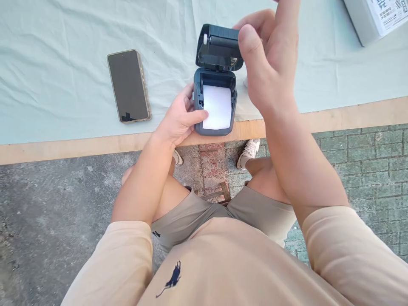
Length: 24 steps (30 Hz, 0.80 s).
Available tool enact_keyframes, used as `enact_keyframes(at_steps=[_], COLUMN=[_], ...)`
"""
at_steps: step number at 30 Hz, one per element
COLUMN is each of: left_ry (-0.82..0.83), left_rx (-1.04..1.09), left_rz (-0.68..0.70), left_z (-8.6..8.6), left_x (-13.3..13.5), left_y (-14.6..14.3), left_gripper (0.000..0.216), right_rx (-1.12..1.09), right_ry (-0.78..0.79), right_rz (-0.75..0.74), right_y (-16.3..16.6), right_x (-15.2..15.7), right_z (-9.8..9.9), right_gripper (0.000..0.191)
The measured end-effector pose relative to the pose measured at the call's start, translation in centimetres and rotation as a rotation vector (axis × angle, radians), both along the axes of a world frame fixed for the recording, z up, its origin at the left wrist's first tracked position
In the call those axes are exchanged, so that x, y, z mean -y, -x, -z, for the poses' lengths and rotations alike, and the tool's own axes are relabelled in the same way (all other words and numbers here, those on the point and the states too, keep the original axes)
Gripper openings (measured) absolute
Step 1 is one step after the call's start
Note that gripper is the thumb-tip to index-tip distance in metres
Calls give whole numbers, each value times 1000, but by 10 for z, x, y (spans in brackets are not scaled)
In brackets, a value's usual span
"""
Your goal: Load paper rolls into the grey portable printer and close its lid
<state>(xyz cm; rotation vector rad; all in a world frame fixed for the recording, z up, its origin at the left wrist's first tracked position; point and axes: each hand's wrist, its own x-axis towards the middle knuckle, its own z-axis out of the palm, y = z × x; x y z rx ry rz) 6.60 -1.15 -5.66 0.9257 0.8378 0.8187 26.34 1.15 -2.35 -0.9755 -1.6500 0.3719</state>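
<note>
A small dark label printer [215,131] rests near the front edge of the table, its lid [219,47] swung up at the back. White paper [218,108], likely a roll, fills the compartment inside. My left hand [183,114] grips the printer's left side, the thumb reaching over the rim onto the paper. My right hand [269,55] is at the raised lid's right edge, thumb in front and fingers behind, pinching it. The fingers behind the lid are partly hidden.
A smartphone [129,86] with a dark screen lies left of the printer. At the far right stands a white box [379,21] with a printed label. A pale cloth [63,63] covers the table, whose bare wooden edge [350,114] runs along the front.
</note>
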Motion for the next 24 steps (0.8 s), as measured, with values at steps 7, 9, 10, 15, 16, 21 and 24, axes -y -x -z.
enact_keyframes(at_steps=[7, 9, 10, 15, 16, 21, 24], left_ry=[13, 18, 20, 11, 16, 66, 64], left_rx=[-12, -1, -2, 55, 83, 202, 203], left_rz=[2, 1, -4, 31, 40, -19, -18], left_z=[-1, -2, -2, -4, -5, -4, 0], left_x=[1, 2, 2, 3, 3, 1, -2], left_y=[-1, 0, 0, 0, -1, -4, -4], left_gripper=[64, 66, 66, 56, 49, 29, 26], right_rx=[47, 107, 132, 116, 84, 13, 23], right_ry=[220, 265, 298, 500, 527, 564, 552], right_rz=[-78, -97, -97, -73, -82, -120, -94], right_y=[10, 11, 12, 7, 6, 4, 5], right_x=[18, 20, 21, 19, 19, 19, 20], right_z=[-6, -2, 0, 17, 20, 31, 35], right_gripper=[14, 20, 24, 47, 53, 70, 70])
